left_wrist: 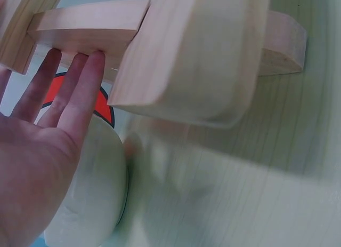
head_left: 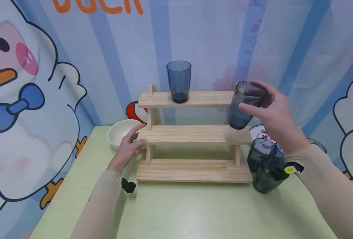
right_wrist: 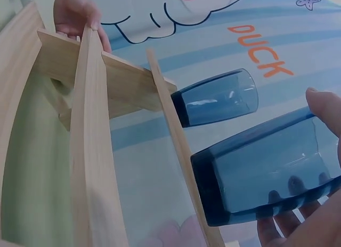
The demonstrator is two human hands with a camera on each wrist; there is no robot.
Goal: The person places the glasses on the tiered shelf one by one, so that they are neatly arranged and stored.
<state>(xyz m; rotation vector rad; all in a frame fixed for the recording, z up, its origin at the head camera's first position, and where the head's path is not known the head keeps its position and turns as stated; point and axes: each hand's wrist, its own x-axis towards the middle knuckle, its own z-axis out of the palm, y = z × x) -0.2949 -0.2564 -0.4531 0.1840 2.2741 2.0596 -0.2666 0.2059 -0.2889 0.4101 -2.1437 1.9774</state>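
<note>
A three-tier wooden rack [head_left: 191,134] stands on the table. My left hand [head_left: 125,151] is at its left end; in the left wrist view the fingers [left_wrist: 80,97] are fairly straight, their tips touching the side support. A blue-grey drinking glass [head_left: 179,81] stands upright on the top tier, left of centre. At the rack's right end my right hand [head_left: 275,113] holds a second glass [head_left: 243,106], tilted, fingers and thumb around it. In the right wrist view that held glass [right_wrist: 261,167] has its base close to the top tier's edge; contact cannot be told.
Several more glasses [head_left: 267,179] stand together right of the rack, partly hidden by my right arm. Behind them is a white printed container [head_left: 260,132]. A white bowl [head_left: 116,134] sits behind my left hand. A duck-print curtain [head_left: 128,49] hangs behind the table.
</note>
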